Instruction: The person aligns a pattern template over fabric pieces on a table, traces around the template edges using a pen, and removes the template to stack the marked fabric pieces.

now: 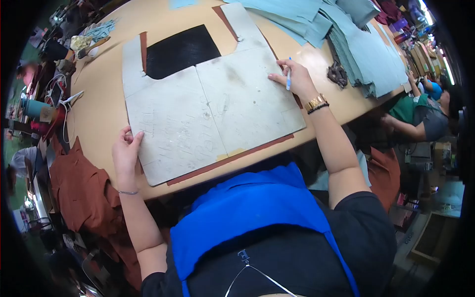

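Note:
A large pale grey cardboard template (173,119) with handwriting and a U-shaped cutout lies on the table in front of me. Reddish-brown leather (232,159) shows beneath it along its near edge and beside its two arms. Inside the cutout is a dark black surface (183,52). My left hand (126,151) grips the template's left edge, thumb on top. At its right edge, my right hand (297,79) holds a blue-and-white pen (288,74), thumb and forefinger touching the template.
Stacked light-blue leather pieces (363,59) cover the table's (101,69) far right, with a dark crumpled lump (337,75) beside them. Brown leather (84,185) hangs at the left edge, near a white cable (69,101). Another person (425,116) sits at the right.

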Demonstrator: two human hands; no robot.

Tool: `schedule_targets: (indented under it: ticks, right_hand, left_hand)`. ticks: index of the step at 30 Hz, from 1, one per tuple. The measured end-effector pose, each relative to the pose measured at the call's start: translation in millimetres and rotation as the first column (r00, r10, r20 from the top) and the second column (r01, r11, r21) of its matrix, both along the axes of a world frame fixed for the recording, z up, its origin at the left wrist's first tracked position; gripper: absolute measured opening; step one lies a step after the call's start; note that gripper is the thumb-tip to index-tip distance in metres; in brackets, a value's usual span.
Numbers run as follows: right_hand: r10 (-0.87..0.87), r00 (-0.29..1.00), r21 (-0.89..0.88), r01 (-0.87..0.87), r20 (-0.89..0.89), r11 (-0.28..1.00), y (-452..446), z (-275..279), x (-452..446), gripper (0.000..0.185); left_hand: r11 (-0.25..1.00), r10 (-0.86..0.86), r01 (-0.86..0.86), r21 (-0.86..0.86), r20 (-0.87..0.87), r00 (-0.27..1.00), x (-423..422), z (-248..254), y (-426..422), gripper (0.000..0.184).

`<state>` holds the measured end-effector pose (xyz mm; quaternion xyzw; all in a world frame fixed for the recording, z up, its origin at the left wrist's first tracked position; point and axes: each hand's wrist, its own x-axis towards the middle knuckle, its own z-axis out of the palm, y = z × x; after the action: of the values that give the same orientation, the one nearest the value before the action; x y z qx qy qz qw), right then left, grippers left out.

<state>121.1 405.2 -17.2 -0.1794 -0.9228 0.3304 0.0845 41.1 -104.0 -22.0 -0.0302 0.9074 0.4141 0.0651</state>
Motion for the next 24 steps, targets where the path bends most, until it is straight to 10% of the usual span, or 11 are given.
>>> schedule_targets:
  ticks: [4, 12, 24]
  right_hand:
    - [0.032, 0.999, 0.055, -0.033, 0.004, 0.998, 3.8, 6.6, -0.5, 0.049]
    - [-0.010, 1.000, -0.022, 0.010, 0.019, 1.000, 13.3, 2.2, 6.5, 0.043]
    - [-0.039, 0.999, -0.330, 0.026, -0.033, 0.944, 21.7, -10.3, 1.4, 0.045]
  left_hand:
    - [0.948, -0.026, 0.017, -0.317, -0.024, 0.999, 7.9, 27.0, 17.8, 0.050]
    - [0.986, -0.010, 0.024, 0.166, -0.084, 0.996, -1.4, -16.8, -9.6, 0.050]
    - [0.995, 0.028, -0.036, -0.098, -0.084, 0.996, 6.4, 3.4, -1.7, 0.057]
